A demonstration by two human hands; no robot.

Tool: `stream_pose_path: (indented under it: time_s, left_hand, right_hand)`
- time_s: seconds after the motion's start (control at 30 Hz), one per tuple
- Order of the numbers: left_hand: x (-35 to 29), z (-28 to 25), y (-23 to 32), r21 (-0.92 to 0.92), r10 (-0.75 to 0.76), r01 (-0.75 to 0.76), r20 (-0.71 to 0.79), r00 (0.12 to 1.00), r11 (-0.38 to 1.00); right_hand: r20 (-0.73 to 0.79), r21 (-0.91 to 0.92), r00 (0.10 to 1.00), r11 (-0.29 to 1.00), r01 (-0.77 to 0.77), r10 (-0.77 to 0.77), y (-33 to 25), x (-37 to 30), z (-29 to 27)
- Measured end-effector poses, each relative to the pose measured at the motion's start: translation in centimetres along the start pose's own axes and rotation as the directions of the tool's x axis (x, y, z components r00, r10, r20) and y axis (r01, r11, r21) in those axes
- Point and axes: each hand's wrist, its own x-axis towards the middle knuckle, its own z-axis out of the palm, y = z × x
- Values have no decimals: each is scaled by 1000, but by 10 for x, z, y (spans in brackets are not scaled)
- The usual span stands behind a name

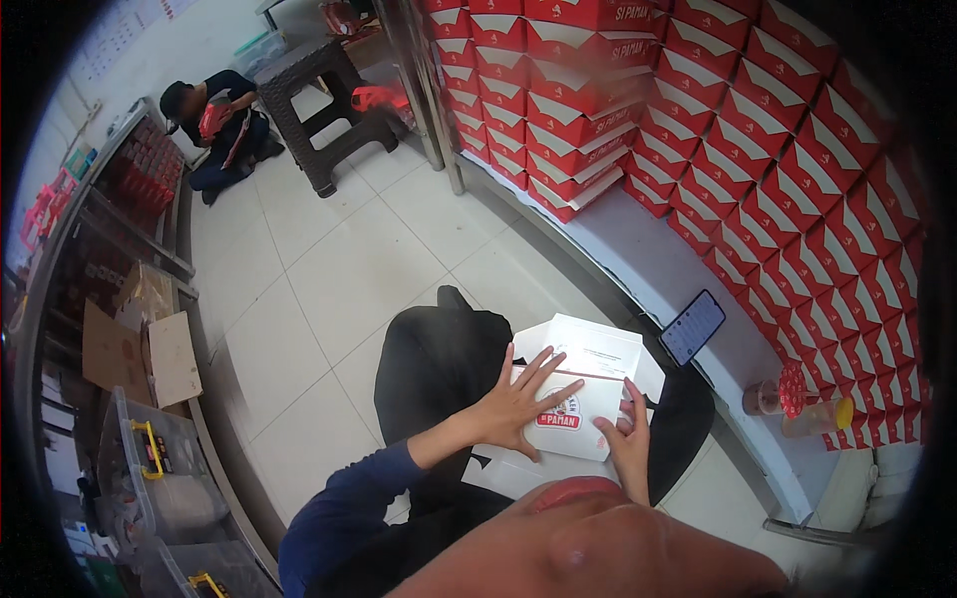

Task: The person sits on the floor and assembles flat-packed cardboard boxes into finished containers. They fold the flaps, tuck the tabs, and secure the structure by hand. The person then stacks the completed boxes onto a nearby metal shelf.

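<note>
On my lap lies a partly folded white cardboard box (608, 399) with a red round logo on its middle panel. Its far flap stands raised, and a lower flap spreads toward me. My left hand (523, 407) presses on the panel with its fingers spread wide, palm down, over the left part of the logo. At the panel's right edge, my right hand (628, 439) has its thumb on top and its fingers bent about the rim. My crossed legs (429, 369) in black trousers hold the cardboard up from below.
Stacks of folded red and white boxes (588, 130) rise on a low ledge to my right. A phone (693, 327) and a jar with a yellow lid (817, 419) rest there. Clear bins (174, 488) stand at left. Beyond sits another person (224, 135) near a brown stool (319, 110).
</note>
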Motion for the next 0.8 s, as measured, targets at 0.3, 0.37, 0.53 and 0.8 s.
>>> stream_pose_path:
  time_s: [0.3,0.37,0.53,0.8]
  left_hand:
    - [6,30,-5,-20,18,-19,-56,998,1000]
    - [6,30,-5,-17,21,-22,-51,998,1000]
    - [3,37,-8,16,57,-56,-68,996,998]
    - [2,81,-18,491,122,22,-259,958,871]
  right_hand:
    - [419,-827,878,301,474,-232,-53,2,19]
    - [493,-840,860,186,509,-128,-53,7,20]
    - [560,-826,826,31,563,-68,-48,12,20]
    - [568,-822,784,-113,559,-252,-2,18,18]
